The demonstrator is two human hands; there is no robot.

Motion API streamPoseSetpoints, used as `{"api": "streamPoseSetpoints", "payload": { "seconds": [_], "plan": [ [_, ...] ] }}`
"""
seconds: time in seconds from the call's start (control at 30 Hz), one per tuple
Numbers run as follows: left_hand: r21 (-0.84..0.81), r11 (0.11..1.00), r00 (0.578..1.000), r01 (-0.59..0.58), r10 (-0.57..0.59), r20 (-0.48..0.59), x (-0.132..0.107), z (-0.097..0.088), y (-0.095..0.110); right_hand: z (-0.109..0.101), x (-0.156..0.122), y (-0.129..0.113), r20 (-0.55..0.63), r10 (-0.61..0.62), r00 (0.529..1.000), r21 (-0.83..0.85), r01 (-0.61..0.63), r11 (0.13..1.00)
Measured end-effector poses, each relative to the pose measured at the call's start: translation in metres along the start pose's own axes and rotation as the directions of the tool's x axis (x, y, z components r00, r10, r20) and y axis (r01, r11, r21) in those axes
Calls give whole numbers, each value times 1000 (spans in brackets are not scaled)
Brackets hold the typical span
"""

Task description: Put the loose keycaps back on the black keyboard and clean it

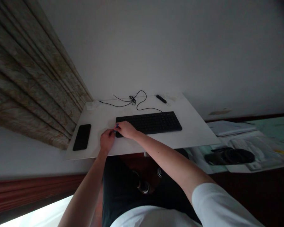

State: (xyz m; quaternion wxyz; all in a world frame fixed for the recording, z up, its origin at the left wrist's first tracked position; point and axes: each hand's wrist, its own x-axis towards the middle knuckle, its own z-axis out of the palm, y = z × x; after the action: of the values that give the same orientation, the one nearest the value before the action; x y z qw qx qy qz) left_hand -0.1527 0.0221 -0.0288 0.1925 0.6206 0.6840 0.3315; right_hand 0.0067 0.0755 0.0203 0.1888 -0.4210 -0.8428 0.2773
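My right hand [126, 129] reaches over the left end of a black keyboard [153, 122], its fingers pinched on a small blue object [117, 125]. Just left of the keyboard, my left hand [107, 140] is closed too, fingertips meeting those of the right at the blue object's lower part. The fingers cover most of this object, so its kind is unclear. A thin black cable [142, 102] runs from the keyboard's back edge, with a tied bundle in its middle.
All this lies on a white table [194, 129] against a wall. A black phone [82, 137] rests near its left edge; a small black stick-shaped item [161, 99] lies at the back. Curtains [38, 69] hang on the left. To the right, a lower surface holds papers [232, 128] and a dark object [229, 156].
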Motion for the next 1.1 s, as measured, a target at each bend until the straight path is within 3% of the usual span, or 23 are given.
{"api": "streamPoseSetpoints", "payload": {
  "seconds": [0.23,0.67,1.1],
  "plan": [
    [-10,1000,1000,-3,3,2,1,1,0,-19,-15,14,12,-10,1000,-100,11,995],
    [-10,1000,1000,8,-8,2,0,-1,3,-50,-46,35,16,64,998,-140,-61,988],
    [-16,1000,1000,11,-11,7,0,0,1,-102,-99,81,13,127,992,-185,-123,975]
  ]
}}
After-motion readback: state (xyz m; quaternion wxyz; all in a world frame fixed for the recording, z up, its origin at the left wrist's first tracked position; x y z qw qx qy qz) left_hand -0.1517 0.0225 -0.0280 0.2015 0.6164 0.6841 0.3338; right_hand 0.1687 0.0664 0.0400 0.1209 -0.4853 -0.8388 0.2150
